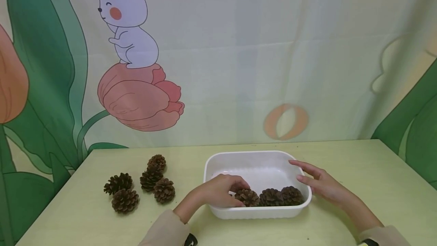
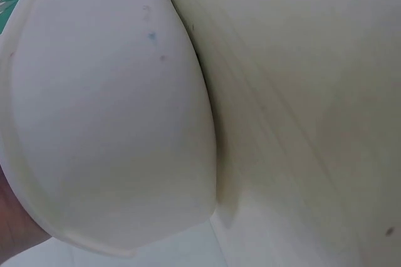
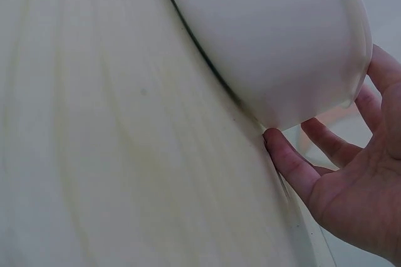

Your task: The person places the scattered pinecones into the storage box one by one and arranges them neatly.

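A white plastic basin [image 1: 259, 212] stands on the table. Inside it, my left hand [image 1: 222, 192] reaches over the left side and holds a brown pine cone [image 1: 248, 197], thumb near the front wall and fingers bent over the cone. Two more pine cones lie to its right, one in the middle [image 1: 271, 197] and one by the right corner [image 1: 291, 196]. My right hand [image 1: 322, 183] is at the basin's right end, fingers spread and touching the rim; the right wrist view shows its fingers [image 3: 291, 163] along the outer wall. Only a bit of the left hand [image 2: 19, 226] shows in the left wrist view.
On the table's left lie several pine cones in two groups: a pair [image 1: 124, 201] farther left and a cluster [image 1: 164, 191] nearer the basin. Behind the pale yellow table [image 1: 368, 170] hangs a cloth [image 1: 222, 67] printed with a rabbit and tulips.
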Tool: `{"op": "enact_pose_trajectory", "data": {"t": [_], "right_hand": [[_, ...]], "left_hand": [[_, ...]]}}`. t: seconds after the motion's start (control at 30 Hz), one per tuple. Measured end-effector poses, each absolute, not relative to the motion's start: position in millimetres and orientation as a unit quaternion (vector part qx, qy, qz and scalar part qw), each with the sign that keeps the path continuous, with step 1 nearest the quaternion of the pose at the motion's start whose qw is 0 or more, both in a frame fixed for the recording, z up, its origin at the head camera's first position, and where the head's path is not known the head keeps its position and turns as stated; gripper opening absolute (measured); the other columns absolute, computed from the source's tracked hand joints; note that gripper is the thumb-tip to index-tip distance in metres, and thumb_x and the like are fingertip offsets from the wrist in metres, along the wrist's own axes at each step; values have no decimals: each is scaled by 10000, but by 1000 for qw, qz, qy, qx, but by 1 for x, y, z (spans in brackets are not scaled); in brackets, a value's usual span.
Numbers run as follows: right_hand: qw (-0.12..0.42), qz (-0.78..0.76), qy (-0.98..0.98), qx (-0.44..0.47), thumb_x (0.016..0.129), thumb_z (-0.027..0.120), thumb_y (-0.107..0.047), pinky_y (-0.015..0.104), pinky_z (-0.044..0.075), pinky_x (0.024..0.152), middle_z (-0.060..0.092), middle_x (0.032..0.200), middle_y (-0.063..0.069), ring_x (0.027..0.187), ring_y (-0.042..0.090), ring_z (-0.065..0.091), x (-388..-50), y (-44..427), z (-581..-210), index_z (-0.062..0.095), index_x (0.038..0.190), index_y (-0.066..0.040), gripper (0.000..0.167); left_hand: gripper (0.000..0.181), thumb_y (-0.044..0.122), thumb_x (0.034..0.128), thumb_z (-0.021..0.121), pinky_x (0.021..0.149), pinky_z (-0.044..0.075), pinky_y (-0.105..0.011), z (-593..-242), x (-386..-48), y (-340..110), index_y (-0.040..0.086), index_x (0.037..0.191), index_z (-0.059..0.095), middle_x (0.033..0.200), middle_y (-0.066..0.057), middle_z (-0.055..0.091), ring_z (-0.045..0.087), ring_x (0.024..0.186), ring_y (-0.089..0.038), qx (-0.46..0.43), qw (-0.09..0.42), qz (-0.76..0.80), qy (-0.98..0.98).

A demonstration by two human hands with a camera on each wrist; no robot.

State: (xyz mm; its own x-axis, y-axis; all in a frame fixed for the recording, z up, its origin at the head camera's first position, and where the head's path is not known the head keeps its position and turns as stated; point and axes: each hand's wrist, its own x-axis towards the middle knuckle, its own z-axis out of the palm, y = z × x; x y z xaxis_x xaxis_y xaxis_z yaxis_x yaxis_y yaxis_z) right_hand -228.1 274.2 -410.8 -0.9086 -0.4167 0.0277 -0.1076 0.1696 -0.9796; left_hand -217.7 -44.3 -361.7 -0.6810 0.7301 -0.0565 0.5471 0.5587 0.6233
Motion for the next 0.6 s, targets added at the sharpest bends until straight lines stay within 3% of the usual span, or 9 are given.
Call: {"op": "enact_pose_trajectory", "data": {"t": [0.6], "right_hand": [[128, -622, 754, -166, 940, 508, -166, 323, 534, 778, 98, 1466, 262, 996, 111, 554, -228, 274, -410, 409, 1377, -157, 448]], "left_hand": [[427, 164, 812, 686, 862, 475, -203, -353, -210, -57, 69, 1210, 567, 1208, -40, 579, 542, 1111, -203, 354, 167, 338, 856]]}}
